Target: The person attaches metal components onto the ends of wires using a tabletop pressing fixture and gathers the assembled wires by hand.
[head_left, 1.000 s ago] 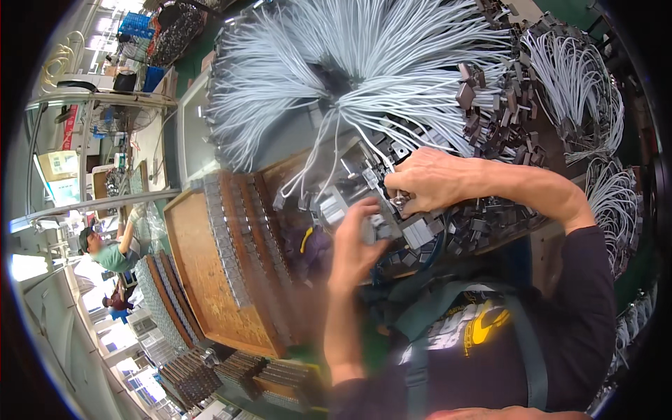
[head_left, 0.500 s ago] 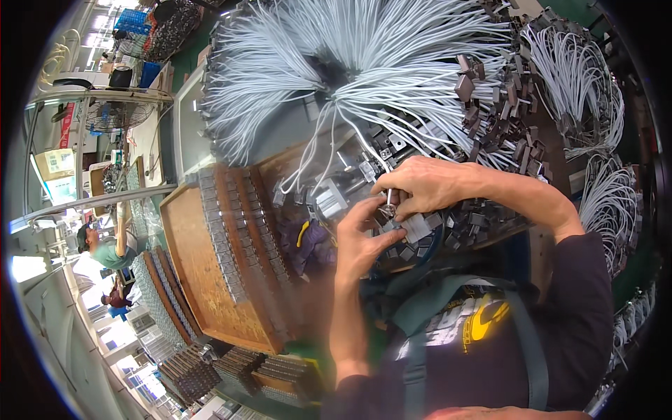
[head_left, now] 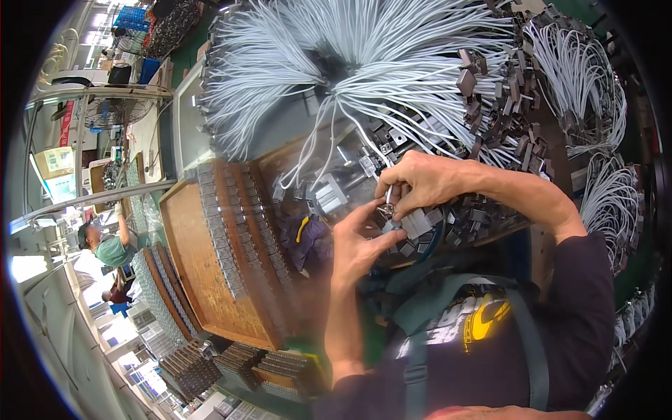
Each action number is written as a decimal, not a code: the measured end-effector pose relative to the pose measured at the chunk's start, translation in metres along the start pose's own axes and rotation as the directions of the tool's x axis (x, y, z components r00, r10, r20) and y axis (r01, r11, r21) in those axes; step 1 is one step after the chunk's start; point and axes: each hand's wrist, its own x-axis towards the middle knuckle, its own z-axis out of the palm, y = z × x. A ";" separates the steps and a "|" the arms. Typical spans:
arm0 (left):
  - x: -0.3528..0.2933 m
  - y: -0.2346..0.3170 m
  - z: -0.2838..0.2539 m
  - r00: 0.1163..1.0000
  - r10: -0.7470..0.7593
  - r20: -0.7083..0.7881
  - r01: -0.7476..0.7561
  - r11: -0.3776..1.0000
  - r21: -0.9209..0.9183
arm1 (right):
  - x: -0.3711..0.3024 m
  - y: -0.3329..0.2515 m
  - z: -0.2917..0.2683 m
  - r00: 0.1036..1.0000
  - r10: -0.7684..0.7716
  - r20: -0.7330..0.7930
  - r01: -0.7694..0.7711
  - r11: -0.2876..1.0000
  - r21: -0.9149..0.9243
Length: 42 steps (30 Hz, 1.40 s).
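My right hand (head_left: 425, 183) pinches a white cable (head_left: 372, 145) close to its end, fingers curled inward. Thumb and forefinger of my left hand (head_left: 358, 243) close from the other side on a small metal connector (head_left: 386, 209) at that cable end. The two hands nearly touch, and the fingers hide part of the connector. The cable runs up to a large fanned bundle of white cables (head_left: 392, 42). Beneath my right hand is a light grey block (head_left: 418, 222) among small dark metal pieces.
Left of my hands stands a metal fixture (head_left: 330, 194), with a purple cloth-like item (head_left: 311, 245) below it. A wooden tray (head_left: 210, 273) holds rows of metal parts. Brown connector housings (head_left: 483, 105) pile up at right, beside more cable bundles (head_left: 570, 77). Another person (head_left: 110, 248) is far left.
Both hands stay at the cable end, shifting only slightly; the right fingers curl a little differently around the cable. The other person at far left moves an arm slightly.
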 end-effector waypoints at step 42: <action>0.038 -0.008 0.041 0.961 -0.199 -0.192 0.073 0.853 -0.517 | 0.012 -0.006 -0.006 0.989 -0.131 -0.062 0.063 0.776 -0.628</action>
